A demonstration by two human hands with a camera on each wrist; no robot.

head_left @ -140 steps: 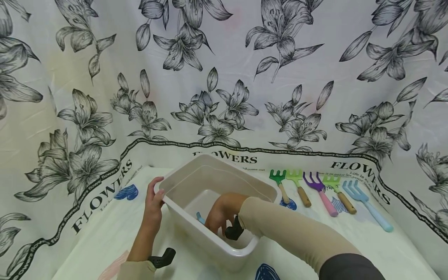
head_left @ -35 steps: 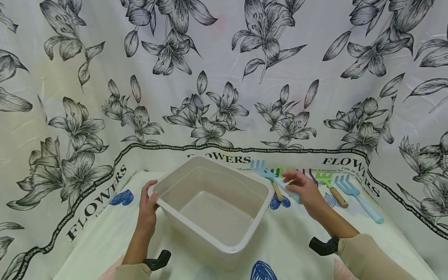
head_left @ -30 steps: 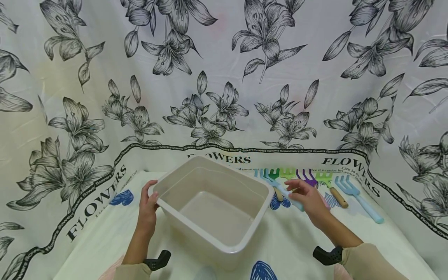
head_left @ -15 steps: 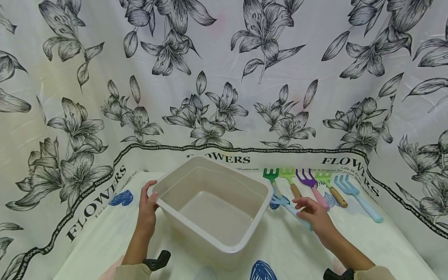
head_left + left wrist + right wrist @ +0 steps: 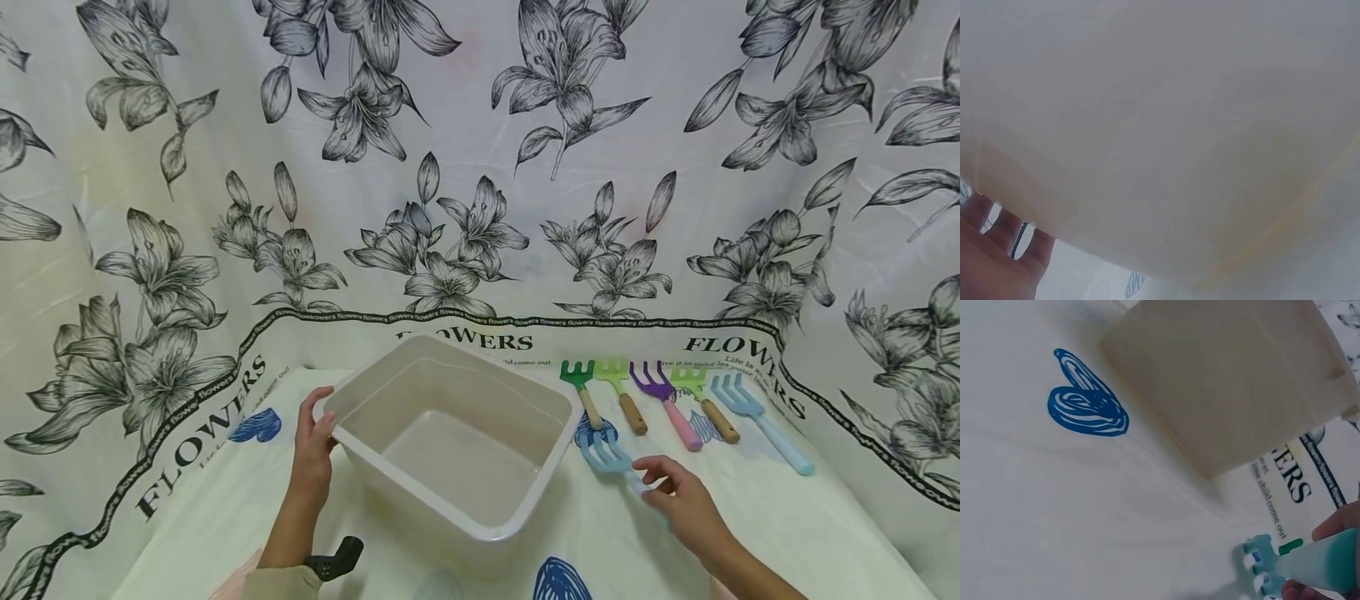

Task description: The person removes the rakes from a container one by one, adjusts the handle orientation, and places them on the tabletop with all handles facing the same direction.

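My left hand [image 5: 311,446] holds the left corner of a beige plastic bin [image 5: 491,531], thumb over the rim. In the left wrist view, its fingers [image 5: 1007,231] lie along the bin's edge, and the bin wall [image 5: 1166,125] fills most of the picture. My right hand [image 5: 686,504] pinches the handle of a light blue hand rake [image 5: 606,457], its tines pointing away from me, just right of the bin. The right wrist view shows this rake's handle [image 5: 1319,562] between thumb and fingers, low over the cloth.
Behind the held rake lie a dark green rake [image 5: 578,375], a lime green rake [image 5: 633,414], a purple and pink rake [image 5: 682,425], another lime green one [image 5: 720,421] and a second light blue rake [image 5: 783,446]. A flowered cloth [image 5: 450,208] hangs behind.
The right hand, earlier inside the bin, has lifted the light blue rake out to the right, then drawn it down toward me, below the green rake. The left hand keeps its hold.
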